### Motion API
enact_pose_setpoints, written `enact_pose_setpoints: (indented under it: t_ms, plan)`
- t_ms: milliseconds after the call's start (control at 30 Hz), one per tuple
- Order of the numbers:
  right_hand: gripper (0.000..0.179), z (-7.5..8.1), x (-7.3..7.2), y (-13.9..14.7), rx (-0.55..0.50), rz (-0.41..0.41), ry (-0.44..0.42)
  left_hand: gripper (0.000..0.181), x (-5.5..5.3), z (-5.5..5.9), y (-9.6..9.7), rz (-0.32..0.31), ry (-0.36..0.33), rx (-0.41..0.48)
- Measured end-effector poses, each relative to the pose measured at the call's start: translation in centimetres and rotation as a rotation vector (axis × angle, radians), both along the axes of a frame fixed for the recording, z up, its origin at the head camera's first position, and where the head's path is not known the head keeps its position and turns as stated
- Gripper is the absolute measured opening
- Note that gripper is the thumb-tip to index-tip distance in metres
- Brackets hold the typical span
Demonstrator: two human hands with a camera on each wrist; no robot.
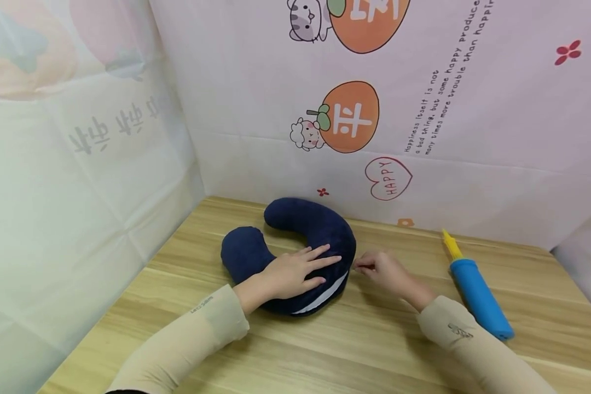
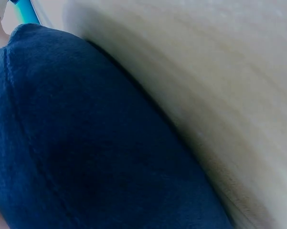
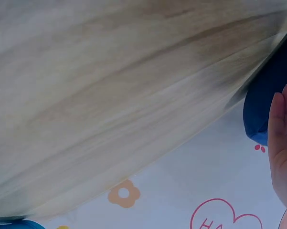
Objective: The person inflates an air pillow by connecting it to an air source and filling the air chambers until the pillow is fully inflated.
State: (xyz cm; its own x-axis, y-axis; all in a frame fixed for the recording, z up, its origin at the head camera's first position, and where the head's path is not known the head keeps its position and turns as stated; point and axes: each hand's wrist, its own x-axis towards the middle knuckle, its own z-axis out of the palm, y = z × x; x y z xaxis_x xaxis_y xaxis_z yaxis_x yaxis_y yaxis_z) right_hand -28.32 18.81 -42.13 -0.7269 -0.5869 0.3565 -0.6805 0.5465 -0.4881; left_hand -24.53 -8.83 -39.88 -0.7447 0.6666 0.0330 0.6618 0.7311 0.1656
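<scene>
A navy U-shaped neck pillow [image 1: 325, 224] lies on the wooden table, its opening toward the far left. Along its near right edge a zipper slit stands open and shows white inside [image 1: 325, 295]. My left hand [image 1: 293, 272] rests on top of the pillow with fingers spread. At the far end of the slit, my right hand [image 1: 381, 271] pinches what looks like the zipper pull, mostly hidden by the fingertips. The left wrist view is filled by the pillow's dark fabric [image 2: 95, 129]. In the right wrist view, my right hand [image 3: 282, 148] shows beside the pillow [image 3: 260, 105].
A blue hand pump [image 1: 480, 298] with a yellow nozzle [image 1: 451, 244] lies on the table [image 1: 295, 361] to the right of my right hand. Printed white cloth [image 1: 276, 158] hangs behind the table, and another sheet [image 1: 103, 208] hangs along the left side.
</scene>
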Motion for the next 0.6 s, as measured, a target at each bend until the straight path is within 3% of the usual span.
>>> enact_pose_setpoints:
  t_ms: [167, 600]
  plan:
    - [0.012, 0.1, 0.3, -0.2, 0.026, 0.023, -0.004, 0.058, -0.1, -0.1, 0.0, -0.011, 0.028, -0.018]
    - [0.011, 0.2, 1.8, -1.2, 0.001, 0.082, -0.117, 0.062, 0.0, -0.1, 0.1, -0.013, 0.039, -0.027]
